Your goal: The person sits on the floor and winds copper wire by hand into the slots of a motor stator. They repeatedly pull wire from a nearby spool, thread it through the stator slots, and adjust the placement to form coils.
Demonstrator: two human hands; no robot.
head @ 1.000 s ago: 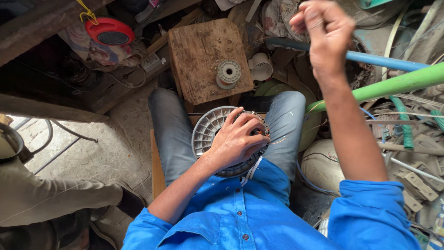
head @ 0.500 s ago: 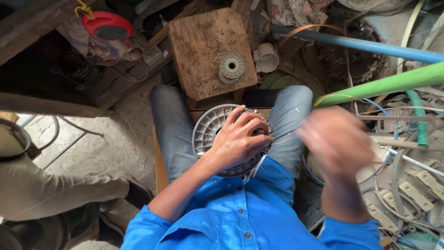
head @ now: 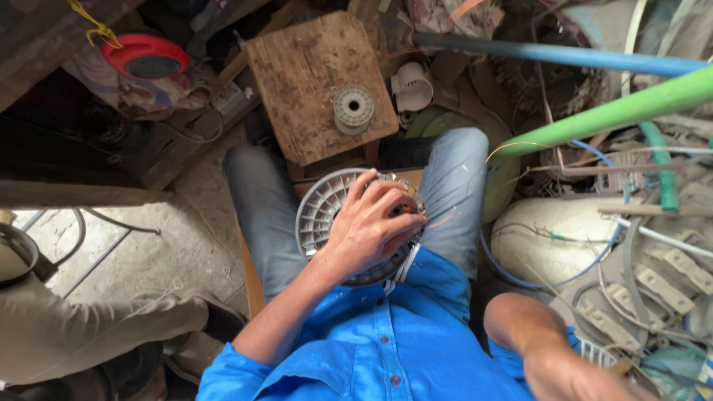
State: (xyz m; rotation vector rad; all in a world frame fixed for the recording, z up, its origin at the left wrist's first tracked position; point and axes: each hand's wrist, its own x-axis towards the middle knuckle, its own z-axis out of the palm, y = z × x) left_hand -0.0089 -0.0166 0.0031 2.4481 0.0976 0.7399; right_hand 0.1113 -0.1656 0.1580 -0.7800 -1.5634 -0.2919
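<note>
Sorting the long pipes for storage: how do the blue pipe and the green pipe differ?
The blue pipe looks thinner and lies nearly level across the top; the green pipe looks thicker and slants upward to the right, below it. Both are long, straight and run off the right edge above the clutter.

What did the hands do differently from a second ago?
The right hand was raised high by the blue pipe; it swung down and back and is now low at the person's right side, blurred, so whether it holds anything cannot be told. The left hand stayed pressed on the round grey ribbed part in the lap. The spool on the wooden block did not move.
</note>
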